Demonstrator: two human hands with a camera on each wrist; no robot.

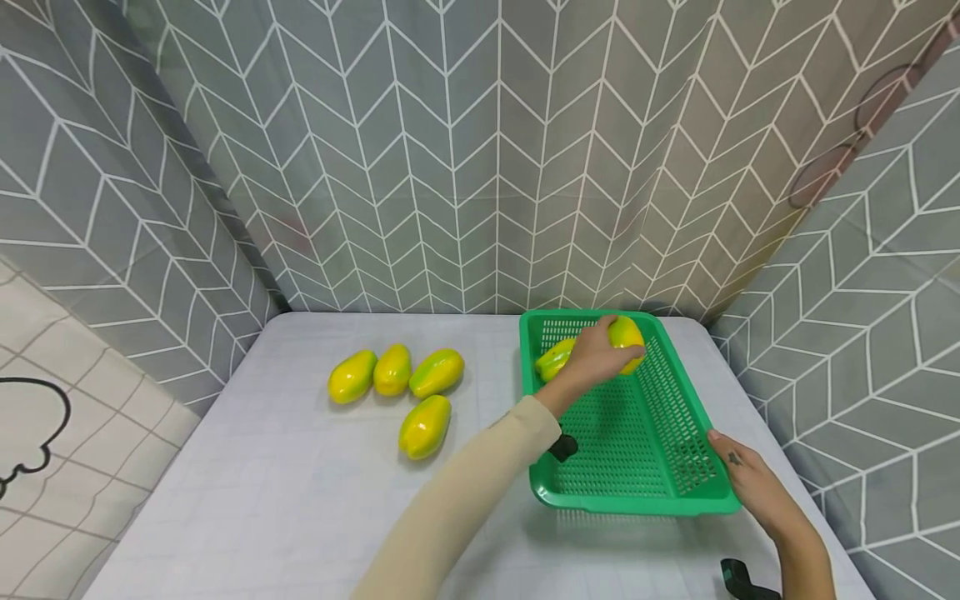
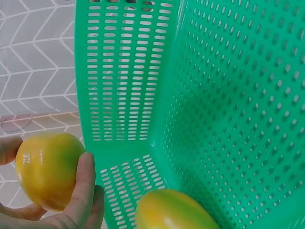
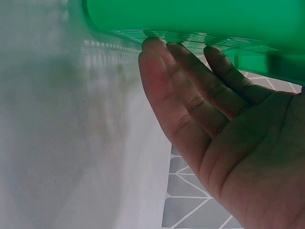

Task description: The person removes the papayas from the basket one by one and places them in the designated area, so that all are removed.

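My left hand (image 1: 596, 354) is over the far end of a green plastic basket (image 1: 671, 504) and holds a yellow-green papaya (image 1: 626, 340) in its fingers. In the left wrist view, the fingers and thumb are around this papaya (image 2: 50, 167), beside the basket's perforated wall (image 2: 124, 71). Another papaya (image 1: 553, 360) lies in the basket, partly hidden by the left arm. My right hand (image 1: 753, 479) holds the basket's right side, thumb at the rim. In the right wrist view, the fingers (image 3: 190, 95) reach beneath the basket, whose near side is raised off the table.
Several more papayas lie left of the basket on the white-covered table (image 1: 262, 483), one (image 1: 425, 427) nearer than the others. A grey patterned curtain (image 1: 450, 167) hangs behind and at the sides. Black wrist-camera parts (image 1: 742, 579) show by the arms.
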